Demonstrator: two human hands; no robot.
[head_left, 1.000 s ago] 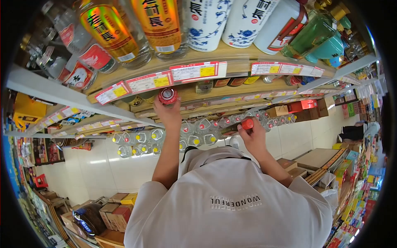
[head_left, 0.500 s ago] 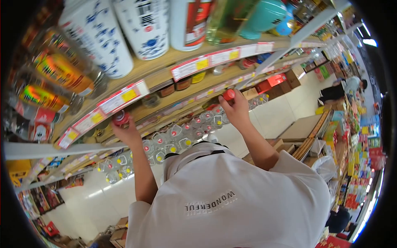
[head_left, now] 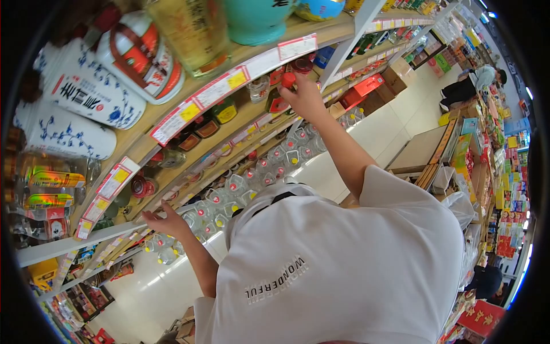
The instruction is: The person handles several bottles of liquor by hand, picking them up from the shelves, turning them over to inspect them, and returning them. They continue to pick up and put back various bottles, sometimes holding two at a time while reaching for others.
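My left hand [head_left: 166, 222] is open below the shelf edge at the left, fingers apart and palm empty. A red-lidded jar [head_left: 143, 186] stands on the lower shelf just above it. At the upper centre my right hand [head_left: 303, 98] is closed round a red cap [head_left: 288, 79]. Below the cap shows a dark bottle with a red label [head_left: 277, 104], partly covered by the fingers. Glass jars [head_left: 259, 89] and a yellow-labelled bottle [head_left: 224, 110] stand to the left of this hand on the same shelf.
White and blue bottles [head_left: 97, 92], a turquoise bottle [head_left: 255, 20] and a shelf edge with price tags [head_left: 212, 89] are above. Large clear jugs [head_left: 235, 184] stand on the floor. Cardboard boxes [head_left: 421, 150] and another person [head_left: 475, 86] are at the right.
My left hand has come off the red-lidded jar, opened and moved lower. My right hand, still on the red cap, appears higher and further left. The camera view has turned.
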